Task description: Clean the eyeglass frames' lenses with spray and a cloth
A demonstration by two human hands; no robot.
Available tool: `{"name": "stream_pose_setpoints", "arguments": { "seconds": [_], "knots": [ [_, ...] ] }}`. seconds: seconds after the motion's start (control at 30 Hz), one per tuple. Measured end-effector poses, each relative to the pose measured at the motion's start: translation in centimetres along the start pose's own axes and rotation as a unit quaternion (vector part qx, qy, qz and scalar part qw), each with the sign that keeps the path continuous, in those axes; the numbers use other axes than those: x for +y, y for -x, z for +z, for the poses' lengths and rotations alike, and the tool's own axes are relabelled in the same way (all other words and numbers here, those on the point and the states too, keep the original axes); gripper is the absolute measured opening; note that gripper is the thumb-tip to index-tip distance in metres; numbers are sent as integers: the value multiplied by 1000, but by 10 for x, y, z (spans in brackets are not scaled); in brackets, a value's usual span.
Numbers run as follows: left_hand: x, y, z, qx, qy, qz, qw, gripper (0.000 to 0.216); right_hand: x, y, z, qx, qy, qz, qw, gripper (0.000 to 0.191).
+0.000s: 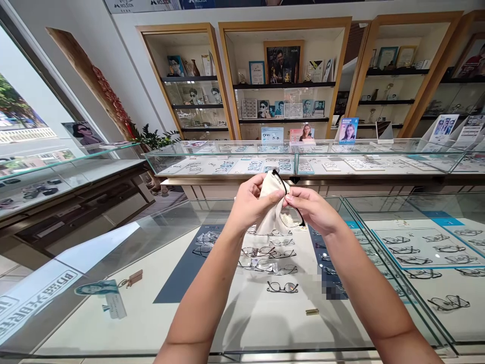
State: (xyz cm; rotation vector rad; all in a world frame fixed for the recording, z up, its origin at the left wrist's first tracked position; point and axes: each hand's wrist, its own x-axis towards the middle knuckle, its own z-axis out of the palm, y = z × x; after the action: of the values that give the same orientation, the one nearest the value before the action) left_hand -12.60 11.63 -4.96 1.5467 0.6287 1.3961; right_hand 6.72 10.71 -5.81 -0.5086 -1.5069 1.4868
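Both my hands are raised above a glass display counter (159, 283). My left hand (250, 202) pinches a beige cleaning cloth (271, 212) that is wrapped around one lens of a pair of black-framed glasses (291, 202). My right hand (312, 210) grips the glasses by the frame, with a black temple showing below its fingers. The cloth hangs down between the two hands. Under the glass lie several rows of eyeglasses (265, 260), with one dark pair (282, 287) apart from them.
A key with a tag (131, 279) and a printed card (109, 296) lie on the counter at the left. A second counter (435, 247) adjoins on the right. Another long glass case (303, 159) and wooden wall shelves (284, 81) stand behind. A window is at the left.
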Motion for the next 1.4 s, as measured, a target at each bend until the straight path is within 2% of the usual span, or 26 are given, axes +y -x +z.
{"name": "stream_pose_setpoints", "arguments": {
  "seconds": [0.1,0.23,0.3,0.43,0.5,0.57,0.77,0.87,0.93,1.03,1.13,1.4],
  "knots": [
    [-8,1,10,49,-9,16,999,48,4,-1,4,-19,11,-6,1000,42],
    [-10,2,13,120,-44,75,989,57,5,0,8,-25,1,9,1000,40],
    [-6,2,8,89,-32,60,994,59,2,1,7,-22,0,8,1000,38],
    [3,1,-6,-50,3,-9,999,48,-8,3,1,-7,9,-6,1000,36],
    [5,0,-8,-71,-1,-9,997,48,-11,4,-2,-2,1,-8,1000,36],
    [2,-1,-5,-51,-7,13,999,51,-12,3,-3,-1,-8,-7,1000,37],
    [-11,3,15,74,-31,53,995,47,-2,0,3,-23,-20,30,999,43],
    [-9,5,15,115,-51,84,988,53,0,1,5,-27,-26,31,999,41],
    [-4,5,9,73,-37,58,995,55,-3,2,4,-19,-27,27,999,39],
    [3,3,0,-34,3,-1,999,49,-9,3,-1,-1,-12,12,1000,37],
    [4,0,-2,-64,-3,-4,998,50,-12,2,-5,19,-6,8,1000,37],
    [-11,3,19,104,-39,53,992,49,0,-1,4,-29,-11,12,999,42]
  ]
}}
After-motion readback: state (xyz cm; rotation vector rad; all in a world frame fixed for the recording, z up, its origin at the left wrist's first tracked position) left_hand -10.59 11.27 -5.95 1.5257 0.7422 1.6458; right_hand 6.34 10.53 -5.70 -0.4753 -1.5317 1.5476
